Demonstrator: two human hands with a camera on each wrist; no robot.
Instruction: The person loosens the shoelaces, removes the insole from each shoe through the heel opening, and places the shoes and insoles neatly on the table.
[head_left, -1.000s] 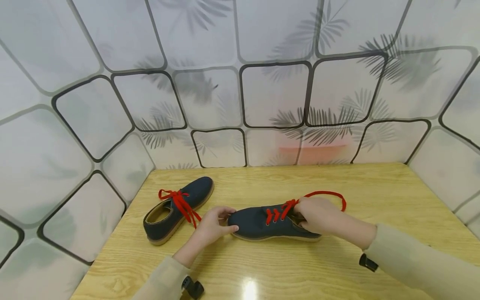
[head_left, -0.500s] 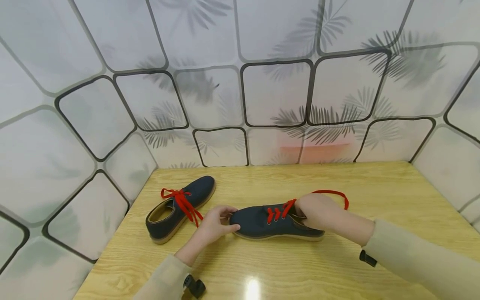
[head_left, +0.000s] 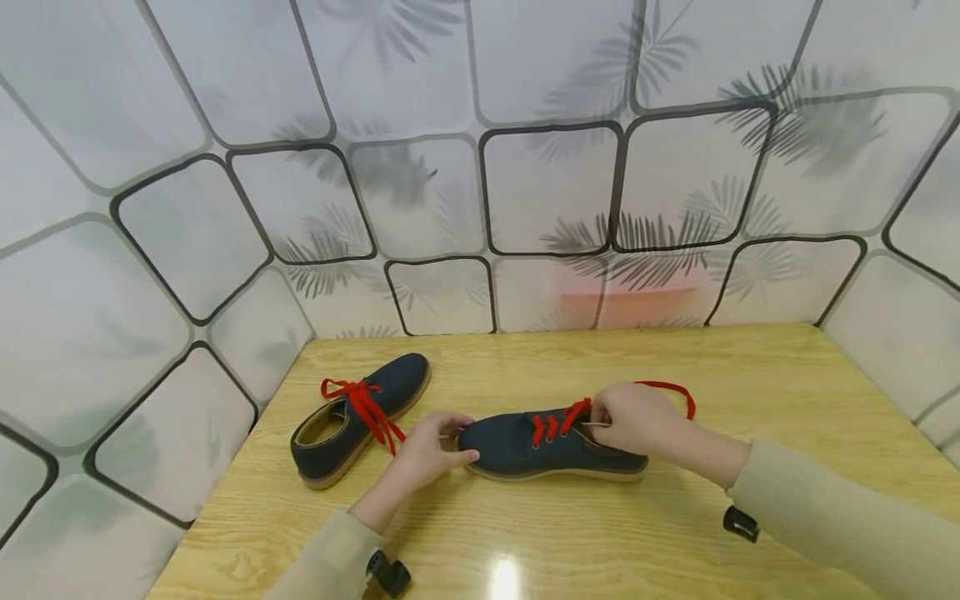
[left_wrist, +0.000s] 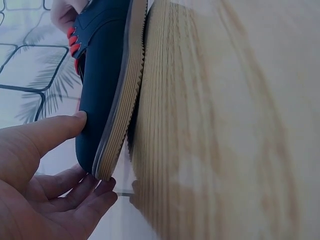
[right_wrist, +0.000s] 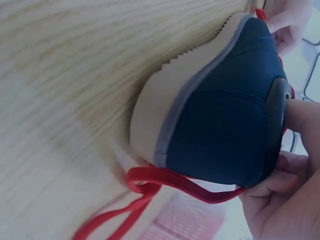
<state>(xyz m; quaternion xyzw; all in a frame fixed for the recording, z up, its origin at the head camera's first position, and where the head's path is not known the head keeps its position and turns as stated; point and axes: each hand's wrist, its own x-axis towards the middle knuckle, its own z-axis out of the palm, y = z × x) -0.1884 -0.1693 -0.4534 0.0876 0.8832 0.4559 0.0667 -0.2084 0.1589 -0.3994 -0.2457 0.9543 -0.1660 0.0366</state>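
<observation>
A navy shoe (head_left: pixel 510 446) with red laces lies on its sole across the table, toe to the left. My left hand (head_left: pixel 427 450) grips its toe, thumb on the near side and fingers round the far side, as the left wrist view shows. My right hand (head_left: pixel 637 425) is at the shoe's opening with curled fingers, thumb reaching inside in the right wrist view. A thin pale strip shows at its fingertips, like a lace tip. The red shoelace (head_left: pixel 667 386) loops out behind this hand; in the right wrist view the shoelace (right_wrist: pixel 185 185) trails past the heel.
The matching navy shoe (head_left: pixel 401 383), red laces tied in a bow, stands at the left, its loose lace ends close to my left wrist. Patterned walls (head_left: pixel 442 296) enclose the back and sides of the wooden table (head_left: pixel 570 542).
My right hand has lifted slightly out of the shoe's opening, and the pale strip at its fingertips has come into view. The left hand keeps its grip on the toe.
</observation>
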